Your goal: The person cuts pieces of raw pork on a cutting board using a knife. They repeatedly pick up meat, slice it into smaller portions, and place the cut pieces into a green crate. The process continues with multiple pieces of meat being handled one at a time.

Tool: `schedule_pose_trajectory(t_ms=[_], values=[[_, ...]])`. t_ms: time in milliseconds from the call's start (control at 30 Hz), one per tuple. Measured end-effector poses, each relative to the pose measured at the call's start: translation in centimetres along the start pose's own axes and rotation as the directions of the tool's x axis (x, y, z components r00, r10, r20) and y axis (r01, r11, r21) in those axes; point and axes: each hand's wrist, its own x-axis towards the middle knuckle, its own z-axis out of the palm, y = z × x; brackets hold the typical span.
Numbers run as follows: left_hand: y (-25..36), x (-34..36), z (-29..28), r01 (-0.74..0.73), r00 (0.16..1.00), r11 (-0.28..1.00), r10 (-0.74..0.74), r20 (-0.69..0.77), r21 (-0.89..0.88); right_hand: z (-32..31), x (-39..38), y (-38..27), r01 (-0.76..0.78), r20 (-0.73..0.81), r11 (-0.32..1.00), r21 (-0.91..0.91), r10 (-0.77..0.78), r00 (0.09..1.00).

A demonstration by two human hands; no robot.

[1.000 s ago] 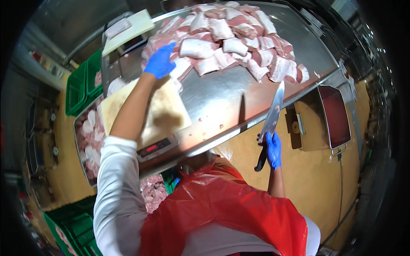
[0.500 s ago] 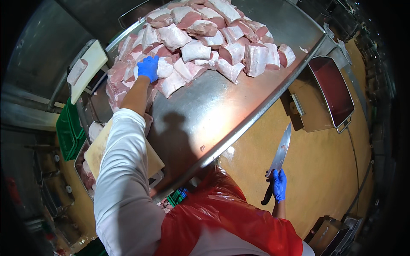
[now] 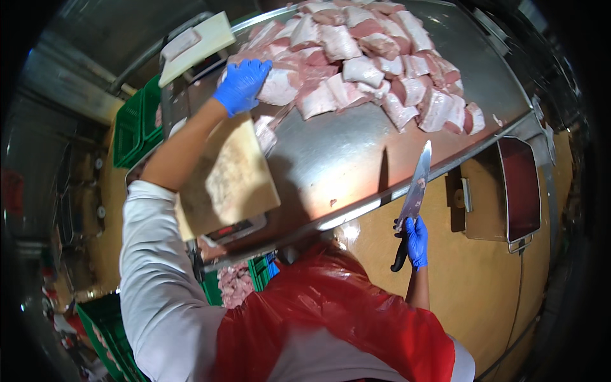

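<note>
My left hand (image 3: 243, 86), in a blue glove, is closed over the left end of a piece of pork (image 3: 280, 87) at the near left of the pile. White fat covers part of its pink meat. Behind and to the right, a big heap of similar pork pieces (image 3: 363, 70) lies on the steel table (image 3: 331, 169). A black-handled knife (image 3: 417, 184) is in my gloved right hand (image 3: 417, 242), its blade pointing up and away past the table's front edge. Small scraps cling to the blade. Beneath my left forearm, a stained cutting board (image 3: 235, 175) rests on a scale (image 3: 245, 229).
Another white board (image 3: 207, 48) at the back left bears one piece of meat (image 3: 181, 44). Green crates (image 3: 130, 134) stand left of the table. A crate of meat scraps (image 3: 235, 283) sits below its front edge. A steel bin (image 3: 519, 191) stands at the right.
My left hand has drawn back from within the heap, with a piece of pork at its fingers. The view has swung left, showing more of the cutting board. The knife stays in my right hand.
</note>
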Motion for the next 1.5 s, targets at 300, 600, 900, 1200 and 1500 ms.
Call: schedule_pose_trajectory(t_ms=[300, 600, 900, 1200, 1500], values=[[-3.0, -20.2, -8.7, -0.255, 0.967, 0.935, 0.25, 0.052, 0.247, 5.2, 0.8, -2.2, 0.059, 0.193, 0.997, 0.041, -0.066, 0.979], [8.3, -41.8, -4.5, 0.576, 0.468, -0.155, -0.742, 0.479, -0.803, 11.5, -1.4, -5.8, 0.098, 0.289, 0.994, -0.055, -0.078, 0.954], [18.2, -36.2, -3.0, 0.569, 0.191, 0.085, -0.981, 0.03, -0.818, 35.0, -7.2, -11.2, 0.866, 0.697, 0.399, -0.301, -0.528, 0.486], [19.5, -37.3, -2.6, 0.518, 0.107, 0.207, -0.978, -0.177, -0.83, 44.4, -8.7, -13.7, 0.928, 0.835, 0.18, -0.326, -0.404, 0.372], [20.1, -37.1, -2.1, 0.573, 0.065, 0.209, -0.976, -0.21, -0.792, 30.4, -9.2, -11.9, 0.835, 0.829, -0.104, -0.54, 0.102, 0.549]])
